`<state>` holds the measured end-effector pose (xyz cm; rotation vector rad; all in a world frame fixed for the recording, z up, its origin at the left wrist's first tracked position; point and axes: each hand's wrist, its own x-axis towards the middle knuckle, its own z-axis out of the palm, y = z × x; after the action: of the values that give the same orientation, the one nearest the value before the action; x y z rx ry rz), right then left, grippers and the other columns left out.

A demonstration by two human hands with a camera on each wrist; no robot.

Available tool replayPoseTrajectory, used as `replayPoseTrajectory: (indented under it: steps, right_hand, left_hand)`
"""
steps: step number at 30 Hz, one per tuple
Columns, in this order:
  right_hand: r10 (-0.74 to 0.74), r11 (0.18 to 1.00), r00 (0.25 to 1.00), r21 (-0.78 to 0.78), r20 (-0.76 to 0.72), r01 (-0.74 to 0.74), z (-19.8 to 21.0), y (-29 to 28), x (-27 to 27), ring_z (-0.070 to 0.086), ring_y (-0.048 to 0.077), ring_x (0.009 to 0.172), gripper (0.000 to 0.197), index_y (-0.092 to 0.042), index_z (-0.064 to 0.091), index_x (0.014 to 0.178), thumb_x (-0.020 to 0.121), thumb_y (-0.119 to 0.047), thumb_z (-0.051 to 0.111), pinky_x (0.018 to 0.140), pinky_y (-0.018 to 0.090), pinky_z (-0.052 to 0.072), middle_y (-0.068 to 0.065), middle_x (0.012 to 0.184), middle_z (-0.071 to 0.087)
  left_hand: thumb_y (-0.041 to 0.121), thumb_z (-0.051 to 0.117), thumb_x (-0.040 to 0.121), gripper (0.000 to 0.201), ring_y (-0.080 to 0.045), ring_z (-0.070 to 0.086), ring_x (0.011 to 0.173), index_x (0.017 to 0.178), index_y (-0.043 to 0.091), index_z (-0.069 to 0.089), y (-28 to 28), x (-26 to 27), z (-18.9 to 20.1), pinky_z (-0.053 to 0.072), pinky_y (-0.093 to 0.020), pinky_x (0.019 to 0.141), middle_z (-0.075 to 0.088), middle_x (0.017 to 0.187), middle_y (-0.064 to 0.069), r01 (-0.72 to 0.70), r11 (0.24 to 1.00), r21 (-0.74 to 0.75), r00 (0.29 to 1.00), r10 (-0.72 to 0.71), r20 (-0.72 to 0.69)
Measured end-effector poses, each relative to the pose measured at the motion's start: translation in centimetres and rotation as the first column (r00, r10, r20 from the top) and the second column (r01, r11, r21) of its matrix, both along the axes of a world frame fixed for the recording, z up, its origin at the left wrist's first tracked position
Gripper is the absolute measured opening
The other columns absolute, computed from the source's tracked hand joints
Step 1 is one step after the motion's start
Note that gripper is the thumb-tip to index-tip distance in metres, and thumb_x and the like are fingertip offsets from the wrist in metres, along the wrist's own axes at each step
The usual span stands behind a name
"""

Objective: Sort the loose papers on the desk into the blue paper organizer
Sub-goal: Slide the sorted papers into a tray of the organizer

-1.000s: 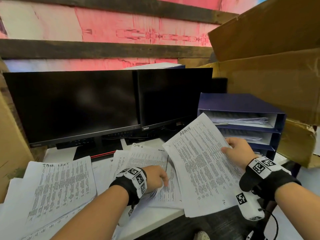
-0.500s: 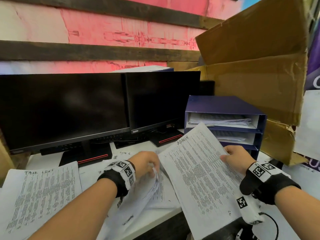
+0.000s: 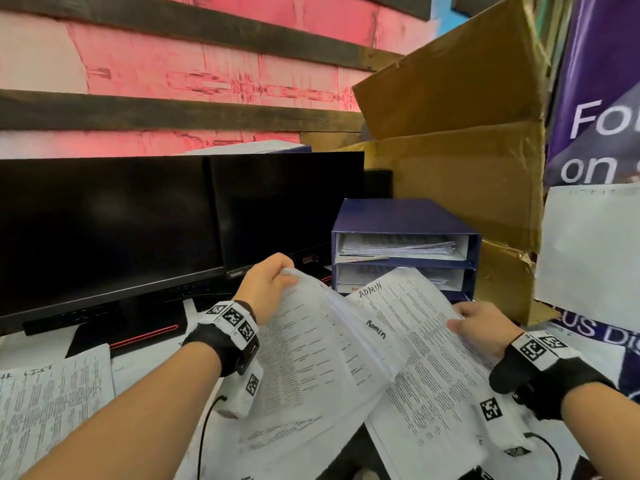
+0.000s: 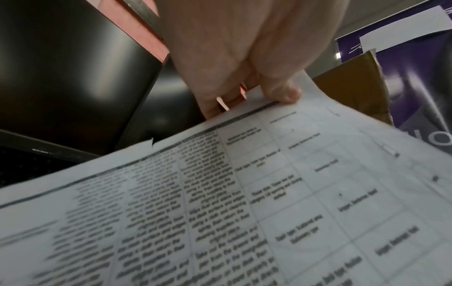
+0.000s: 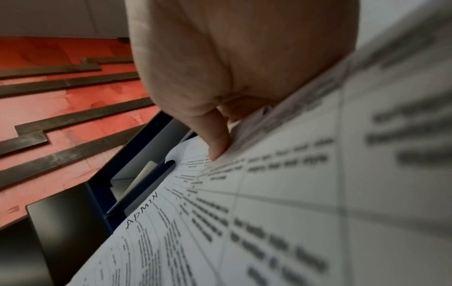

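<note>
The blue paper organizer (image 3: 405, 216) stands right of the monitors, with papers lying in its upper two shelves; its edge (image 5: 137, 174) shows in the right wrist view. My left hand (image 3: 266, 285) pinches the top edge of a stack of printed sheets (image 3: 311, 355), seen close in the left wrist view as sheets (image 4: 244, 193) under my left hand (image 4: 244, 81). My right hand (image 3: 481, 327) grips a sheet marked ADMIN (image 3: 426, 341) by its right edge, just in front of the organizer. In the right wrist view my right hand (image 5: 232, 87) pinches the ADMIN sheet (image 5: 220, 232).
Two dark monitors (image 3: 138, 230) stand at the back left. A printed list (image 3: 52, 403) lies on the desk at the left. A large cardboard box (image 3: 467, 150) rises behind and right of the organizer. A purple banner (image 3: 602, 98) hangs at the far right.
My left hand has lifted a stack of sheets off the desk and raised it toward the ADMIN sheet. My right hand has kept its sheet. The view has swung right.
</note>
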<state>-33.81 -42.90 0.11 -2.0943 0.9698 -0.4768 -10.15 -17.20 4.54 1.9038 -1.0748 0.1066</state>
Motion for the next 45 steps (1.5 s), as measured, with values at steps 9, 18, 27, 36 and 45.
replayPoseTrajectory:
  steps: [9, 18, 27, 36, 45]
  right_hand:
    - [-0.171, 0.968, 0.985, 0.190, 0.033, 0.162, -0.6, -2.0, -3.4, 0.067, 0.030, 0.083, 0.013, -0.004, 0.068, 0.091, 0.090, 0.001, 0.055, 0.074, 0.034, 0.053, 0.016, 0.089, 0.070]
    - [-0.235, 0.955, 0.967, 0.209, 0.101, 0.210, -0.8, -2.8, -3.6, 0.060, 0.023, 0.071, 0.013, 0.004, 0.065, 0.094, 0.091, 0.002, 0.053, 0.059, 0.026, 0.042, 0.012, 0.082, 0.066]
    - [-0.258, 0.913, 0.945, 0.370, 0.201, 0.171, -1.5, -3.3, -1.5, 0.068, 0.039, 0.086, 0.017, -0.006, 0.068, 0.088, 0.092, 0.001, 0.053, 0.090, 0.053, 0.052, 0.020, 0.089, 0.071]
    - [-0.363, 0.901, 0.909, 0.326, 0.204, 0.287, -2.4, -5.1, 2.2, 0.062, 0.041, 0.107, 0.023, 0.001, 0.065, 0.104, 0.084, -0.009, 0.063, 0.091, 0.050, 0.053, 0.011, 0.089, 0.062]
    - [-0.306, 0.943, 0.929, 0.070, -0.206, 0.326, 1.5, -2.0, 5.6, 0.062, 0.024, 0.107, 0.047, -0.009, 0.055, 0.119, 0.078, -0.028, 0.068, 0.074, 0.028, 0.045, 0.003, 0.101, 0.058]
  left_hand:
    - [0.013, 0.058, 0.090, 0.022, -0.006, 0.046, 0.058, 0.072, 0.026, 0.058, 0.0, 1.4, -3.1, 0.039, -0.024, 0.061, 0.051, 0.062, 0.010, -0.015, 0.990, 0.143, 0.999, 0.019, -0.033]
    - [0.013, 0.057, 0.092, 0.020, -0.014, 0.062, 0.077, 0.078, 0.024, 0.067, 0.9, 3.1, -4.0, 0.046, -0.027, 0.072, 0.067, 0.079, 0.002, -0.102, 0.991, 0.093, 0.988, 0.111, -0.104]
    - [0.017, 0.047, 0.098, 0.017, -0.016, 0.057, 0.083, 0.092, 0.014, 0.062, -0.6, 3.2, -3.5, 0.042, -0.025, 0.070, 0.063, 0.089, -0.002, -0.185, 0.983, -0.014, 0.977, 0.183, -0.109]
    - [0.017, 0.044, 0.099, 0.020, -0.011, 0.055, 0.080, 0.096, 0.014, 0.063, 1.5, 5.0, -1.1, 0.041, -0.026, 0.070, 0.061, 0.087, 0.002, -0.261, 0.960, -0.099, 0.959, 0.246, -0.137]
    - [0.017, 0.046, 0.097, 0.020, -0.013, 0.050, 0.065, 0.090, 0.017, 0.065, 3.5, 6.5, 0.0, 0.040, -0.029, 0.059, 0.057, 0.072, 0.002, -0.314, 0.936, -0.156, 0.940, 0.285, -0.186]
